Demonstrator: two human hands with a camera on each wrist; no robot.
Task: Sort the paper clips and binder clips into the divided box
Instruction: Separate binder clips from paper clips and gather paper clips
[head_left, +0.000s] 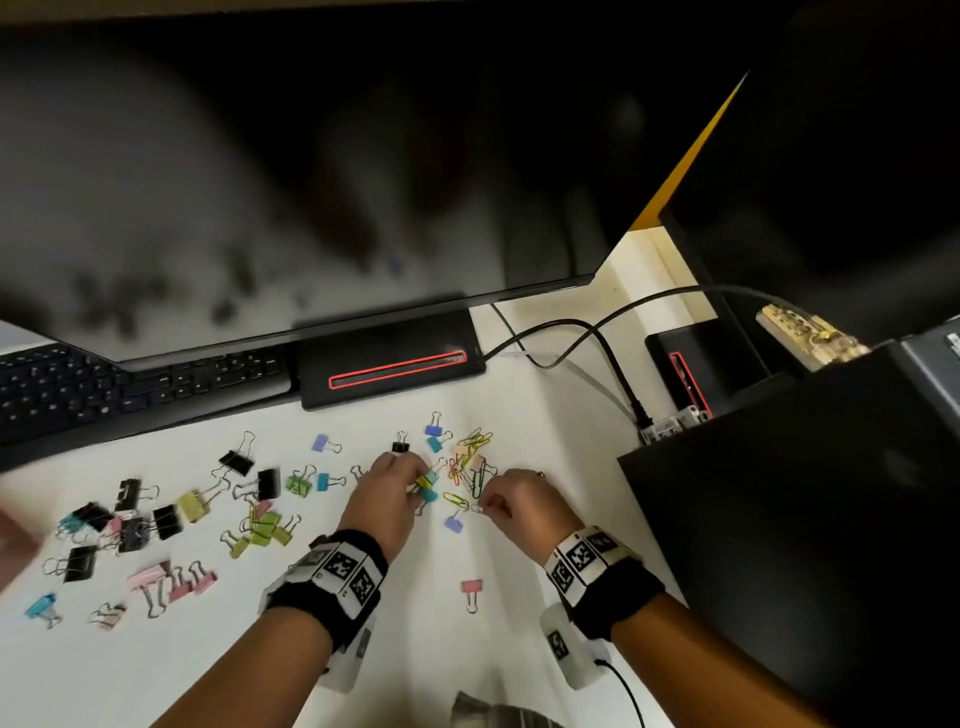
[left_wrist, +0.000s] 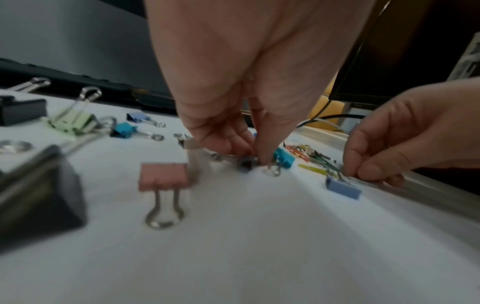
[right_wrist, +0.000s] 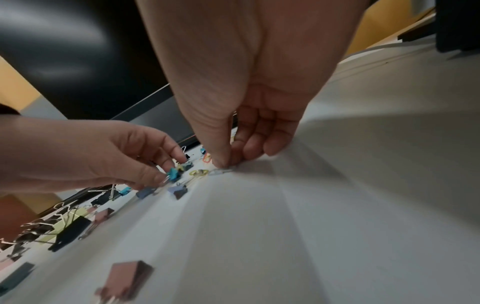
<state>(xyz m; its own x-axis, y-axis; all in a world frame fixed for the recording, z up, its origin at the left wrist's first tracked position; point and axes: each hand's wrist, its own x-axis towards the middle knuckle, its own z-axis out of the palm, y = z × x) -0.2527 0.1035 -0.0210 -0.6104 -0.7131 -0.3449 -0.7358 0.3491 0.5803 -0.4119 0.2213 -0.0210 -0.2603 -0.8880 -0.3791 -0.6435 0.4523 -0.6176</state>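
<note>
White desk (head_left: 426, 639) under me: left hand (head_left: 387, 501) pinches a light teal binder clip (head_left: 429, 494) by its body; right hand (head_left: 517, 501) pinches a thin, slippery paper clip (right_wrist: 221, 171) lying flat.

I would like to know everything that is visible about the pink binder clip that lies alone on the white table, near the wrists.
The pink binder clip is small, with a matte pink folded body that looks like painted metal and two silver wire handles. It lies flat on the white table, its handles folded together and pointing toward the person. It sits apart from the other clips, between the two wrists, and neither hand touches it. The left wrist view shows it closer, slightly blurred.
</note>
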